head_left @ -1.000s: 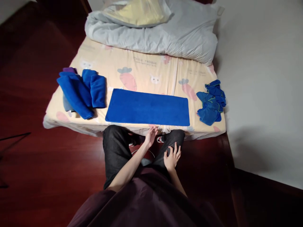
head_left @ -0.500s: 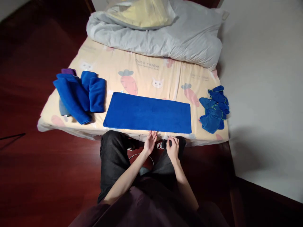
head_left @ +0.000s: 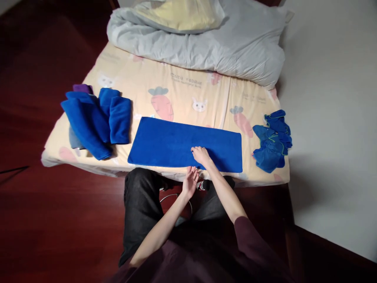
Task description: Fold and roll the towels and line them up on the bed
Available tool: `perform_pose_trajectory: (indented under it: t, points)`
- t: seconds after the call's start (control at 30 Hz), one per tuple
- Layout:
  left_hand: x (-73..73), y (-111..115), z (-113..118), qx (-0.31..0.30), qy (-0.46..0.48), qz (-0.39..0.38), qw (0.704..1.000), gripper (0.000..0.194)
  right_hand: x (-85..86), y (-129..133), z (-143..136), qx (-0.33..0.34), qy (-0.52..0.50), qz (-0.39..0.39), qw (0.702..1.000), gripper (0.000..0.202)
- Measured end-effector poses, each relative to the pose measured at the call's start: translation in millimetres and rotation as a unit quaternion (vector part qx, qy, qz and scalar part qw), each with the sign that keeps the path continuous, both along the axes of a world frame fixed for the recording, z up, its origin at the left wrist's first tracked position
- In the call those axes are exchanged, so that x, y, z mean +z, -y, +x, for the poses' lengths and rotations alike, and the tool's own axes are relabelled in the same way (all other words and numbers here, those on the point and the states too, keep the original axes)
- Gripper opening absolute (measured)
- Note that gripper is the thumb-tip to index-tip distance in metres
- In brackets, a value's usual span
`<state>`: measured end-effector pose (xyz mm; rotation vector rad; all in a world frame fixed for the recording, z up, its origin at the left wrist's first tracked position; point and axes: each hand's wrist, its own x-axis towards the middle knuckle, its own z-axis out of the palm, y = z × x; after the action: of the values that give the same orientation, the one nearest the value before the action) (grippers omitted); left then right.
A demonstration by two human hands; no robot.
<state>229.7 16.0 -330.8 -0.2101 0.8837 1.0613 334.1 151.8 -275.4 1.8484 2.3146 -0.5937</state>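
A blue towel (head_left: 167, 143) lies flat in a long rectangle along the near edge of the bed. Over its right half hovers my right hand (head_left: 202, 155), fingers loosely bent and pointing left, with nothing visible in it; whether the fingertips touch the cloth I cannot tell. My left hand (head_left: 190, 181) is palm up just below the towel's near edge, its fingers apart and holding nothing.
Rolled or folded blue towels (head_left: 88, 118) and a purple cloth (head_left: 83, 89) sit at the bed's left. Crumpled blue cloths with green edging (head_left: 271, 145) lie at the right. A grey quilt (head_left: 194, 55) and yellow pillow (head_left: 182, 15) are behind; a wall (head_left: 332, 118) stands at right.
My right hand has moved up and left from beside the bed's edge to over the towel. The left hand has shifted slightly right and stays palm up. The towel lies as before.
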Motion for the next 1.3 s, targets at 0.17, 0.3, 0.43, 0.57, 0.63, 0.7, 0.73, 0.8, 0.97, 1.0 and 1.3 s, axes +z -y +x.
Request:
perform_pose_trajectory:
  t: [0.17, 0.3, 0.43, 0.57, 0.63, 0.7, 0.73, 0.8, 0.97, 1.0, 1.3]
  points:
    - [-4.4, -9.8, 4.0, -0.014, 0.005, 0.006, 1.000, 0.016, -8.4, -52.4, 11.2, 0.017, 0.017, -0.080, 0.997, 0.016]
    - [-7.7, -27.4, 8.0, -0.004, 0.010, -0.032, 0.999, 0.008, -13.5, -95.4, 17.0, -0.005, 0.018, -0.139, 0.990, 0.018]
    - [-9.0, -35.9, 7.2, 0.011, 0.003, -0.080, 0.997, 0.013, -14.5, -136.7, 21.5, -0.023, -0.002, -0.045, 0.999, 0.026]
    - [-12.4, -27.7, 8.4, 0.007, -0.018, -0.076, 0.997, 0.012, -21.4, -165.9, 22.3, -0.016, 0.049, 0.007, 0.999, 0.039]
    - [-14.6, -22.3, 10.4, 0.007, -0.027, -0.073, 0.997, 0.013, -27.0, -172.9, 22.0, -0.013, 0.071, 0.017, 0.997, 0.040]
    - [-15.6, -18.9, 11.8, 0.007, -0.036, -0.075, 0.996, 0.015, -31.7, -175.5, 22.1, -0.018, 0.067, 0.034, 0.997, 0.038]
    - [-15.5, -18.2, 11.7, 0.007, -0.039, -0.078, 0.996, 0.016, -33.4, -175.8, 22.3, -0.019, 0.059, 0.040, 0.997, 0.035]
    - [-13.4, -18.6, 10.4, 0.006, -0.035, -0.084, 0.996, 0.016, -35.2, -175.6, 23.1, -0.012, 0.039, 0.039, 0.998, 0.030]
    - [-2.7, -23.2, 6.1, 0.012, -0.006, -0.086, 0.996, 0.021, -33.5, -176.7, 25.5, -0.014, 0.015, 0.025, 0.999, 0.024]
    - [-0.9, -23.8, 6.1, 0.012, -0.006, -0.084, 0.996, 0.021, -32.2, -177.4, 26.0, -0.026, 0.013, 0.024, 0.999, 0.025]
    - [1.3, -17.3, 5.2, 0.018, 0.008, -0.059, 0.998, 0.025, -4.2, -178.9, 35.2, -0.119, -0.041, 0.000, 0.992, 0.022]
